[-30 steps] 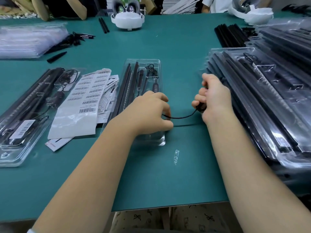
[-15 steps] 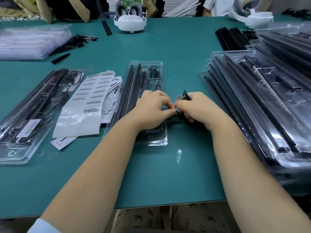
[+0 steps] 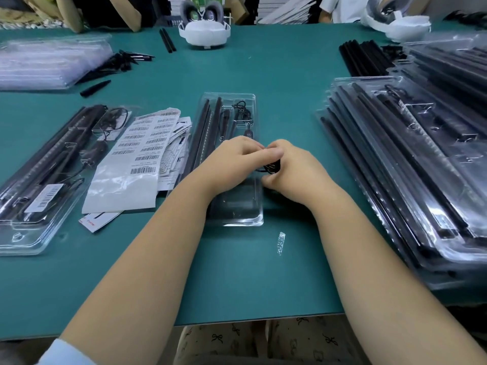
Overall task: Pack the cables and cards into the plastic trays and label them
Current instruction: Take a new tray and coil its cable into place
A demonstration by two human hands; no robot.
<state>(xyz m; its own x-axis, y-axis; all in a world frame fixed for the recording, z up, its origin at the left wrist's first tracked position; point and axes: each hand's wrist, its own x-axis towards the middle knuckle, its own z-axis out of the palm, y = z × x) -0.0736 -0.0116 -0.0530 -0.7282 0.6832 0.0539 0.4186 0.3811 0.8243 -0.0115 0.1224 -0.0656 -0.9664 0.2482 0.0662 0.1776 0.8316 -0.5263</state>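
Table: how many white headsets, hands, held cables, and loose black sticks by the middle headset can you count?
White headsets: 2
Hands, left hand and right hand: 2
Black cable held in the right hand: 1
Black sticks: 2
Total: 7

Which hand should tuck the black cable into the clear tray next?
Probably the right hand: it holds the coiled black cable just above the clear tray's right edge. The left hand rests over the tray, fingers meeting the right's, seemingly only helping.
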